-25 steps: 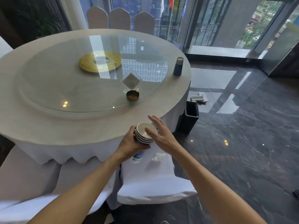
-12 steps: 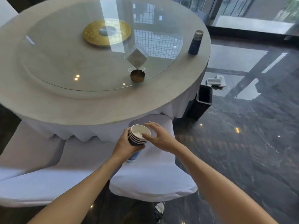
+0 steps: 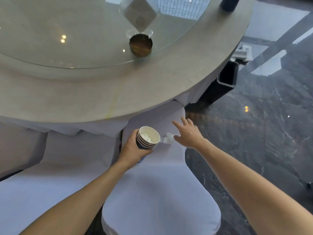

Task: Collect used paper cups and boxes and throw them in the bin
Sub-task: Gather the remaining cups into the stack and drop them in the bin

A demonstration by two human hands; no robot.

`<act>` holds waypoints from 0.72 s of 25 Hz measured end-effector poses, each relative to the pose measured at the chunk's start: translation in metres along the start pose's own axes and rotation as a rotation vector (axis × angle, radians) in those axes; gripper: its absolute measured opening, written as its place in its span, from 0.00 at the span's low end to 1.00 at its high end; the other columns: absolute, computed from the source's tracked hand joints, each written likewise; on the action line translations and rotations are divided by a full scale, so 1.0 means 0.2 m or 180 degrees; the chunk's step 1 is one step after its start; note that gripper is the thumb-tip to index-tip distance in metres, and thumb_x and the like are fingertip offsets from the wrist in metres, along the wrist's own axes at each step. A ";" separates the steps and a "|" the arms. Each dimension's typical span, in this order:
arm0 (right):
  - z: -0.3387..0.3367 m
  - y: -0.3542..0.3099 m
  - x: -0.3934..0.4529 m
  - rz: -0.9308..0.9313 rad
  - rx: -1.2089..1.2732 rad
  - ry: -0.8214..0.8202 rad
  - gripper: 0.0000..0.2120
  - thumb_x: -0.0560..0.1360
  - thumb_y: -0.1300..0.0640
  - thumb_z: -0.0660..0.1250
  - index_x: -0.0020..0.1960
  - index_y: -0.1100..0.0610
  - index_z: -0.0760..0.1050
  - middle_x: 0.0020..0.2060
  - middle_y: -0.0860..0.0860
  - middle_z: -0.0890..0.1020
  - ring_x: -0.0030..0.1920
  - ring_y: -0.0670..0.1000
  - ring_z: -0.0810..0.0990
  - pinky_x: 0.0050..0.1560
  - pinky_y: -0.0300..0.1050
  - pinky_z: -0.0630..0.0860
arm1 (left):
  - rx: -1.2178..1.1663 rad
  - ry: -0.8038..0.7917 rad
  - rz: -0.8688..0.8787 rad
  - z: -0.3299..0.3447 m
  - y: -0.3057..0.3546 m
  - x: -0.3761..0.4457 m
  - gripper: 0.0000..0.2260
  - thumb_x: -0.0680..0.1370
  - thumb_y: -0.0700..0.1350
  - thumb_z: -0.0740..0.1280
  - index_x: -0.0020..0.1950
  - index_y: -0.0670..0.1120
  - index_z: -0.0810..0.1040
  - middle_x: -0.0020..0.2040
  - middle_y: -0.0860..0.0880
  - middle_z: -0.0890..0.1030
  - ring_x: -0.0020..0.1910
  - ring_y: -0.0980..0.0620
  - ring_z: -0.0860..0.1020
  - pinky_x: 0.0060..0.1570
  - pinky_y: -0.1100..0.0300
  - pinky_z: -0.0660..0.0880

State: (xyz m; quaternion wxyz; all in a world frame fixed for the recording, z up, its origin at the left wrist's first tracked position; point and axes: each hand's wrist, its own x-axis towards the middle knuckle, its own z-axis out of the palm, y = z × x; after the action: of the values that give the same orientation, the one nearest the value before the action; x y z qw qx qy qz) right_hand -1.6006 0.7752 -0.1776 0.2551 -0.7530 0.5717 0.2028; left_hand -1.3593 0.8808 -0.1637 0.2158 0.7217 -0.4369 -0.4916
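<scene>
The left hand [image 3: 133,148] is wrapped around a stack of paper cups [image 3: 147,138]; no writing is legible. Just beside the stack, the right hand [image 3: 188,133] hovers spread-fingered over crumpled tissue [image 3: 168,137].

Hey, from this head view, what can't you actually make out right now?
- Bin: the round table and its cloth hide most of it, so its contents are unseen.
- Dark bottle: cut off by the top edge.
- Stacked paper cups: the left hand covers their lower part; something white lies inside, unidentifiable.
- Crumpled white scrap on the chair seat: partly behind the cups and right hand.
</scene>
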 end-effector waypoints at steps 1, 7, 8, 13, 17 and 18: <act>0.07 0.01 0.08 -0.0068 -0.0128 -0.0073 0.35 0.80 0.43 0.64 0.82 0.44 0.51 0.82 0.57 0.49 0.81 0.66 0.48 0.75 0.70 0.59 | 0.0030 -0.0049 -0.0022 0.03 -0.04 0.04 0.34 0.66 0.42 0.84 0.68 0.51 0.73 0.57 0.59 0.79 0.59 0.54 0.77 0.49 0.69 0.71; 0.51 0.07 0.47 -0.0079 -0.0127 -0.0511 0.42 0.79 0.45 0.68 0.82 0.40 0.44 0.82 0.55 0.36 0.81 0.67 0.39 0.73 0.76 0.52 | 0.0144 0.0146 -0.0045 0.19 -0.21 0.28 0.39 0.64 0.50 0.84 0.72 0.55 0.71 0.67 0.54 0.78 0.67 0.51 0.77 0.64 0.52 0.76; 0.60 0.08 0.52 -0.0058 -0.0094 -0.0533 0.40 0.80 0.45 0.66 0.82 0.39 0.44 0.82 0.55 0.36 0.81 0.67 0.39 0.73 0.76 0.52 | 0.0090 0.0219 -0.0084 0.22 -0.25 0.31 0.39 0.64 0.51 0.84 0.72 0.55 0.71 0.67 0.54 0.79 0.67 0.51 0.77 0.65 0.49 0.77; 0.97 0.10 0.64 0.0010 0.0023 -0.0779 0.38 0.80 0.51 0.64 0.81 0.38 0.46 0.82 0.53 0.36 0.80 0.69 0.44 0.70 0.73 0.61 | -0.0019 0.0168 -0.0134 0.34 -0.40 0.41 0.41 0.63 0.49 0.85 0.73 0.53 0.70 0.68 0.53 0.78 0.68 0.52 0.77 0.65 0.51 0.77; 1.15 0.10 0.54 -0.0038 -0.0033 -0.0677 0.27 0.76 0.65 0.63 0.73 0.51 0.65 0.71 0.57 0.62 0.66 0.65 0.68 0.50 0.59 0.78 | -0.0044 0.0116 -0.0156 0.38 -0.43 0.38 0.42 0.64 0.48 0.85 0.74 0.53 0.70 0.68 0.54 0.78 0.69 0.53 0.76 0.66 0.55 0.75; 1.15 0.10 0.50 -0.0006 0.0147 -0.0689 0.20 0.77 0.67 0.61 0.68 0.57 0.69 0.65 0.58 0.68 0.61 0.64 0.74 0.48 0.57 0.78 | -0.0025 0.0090 -0.0155 0.39 -0.42 0.36 0.42 0.64 0.48 0.85 0.74 0.53 0.70 0.68 0.54 0.78 0.69 0.52 0.76 0.67 0.54 0.75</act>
State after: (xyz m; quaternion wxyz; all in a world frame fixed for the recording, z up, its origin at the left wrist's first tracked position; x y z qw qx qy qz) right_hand -1.5971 0.8372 -0.4220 0.3328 -0.7211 0.5446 0.2695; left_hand -1.3839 0.8739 -0.2970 0.2129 0.7381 -0.4142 -0.4882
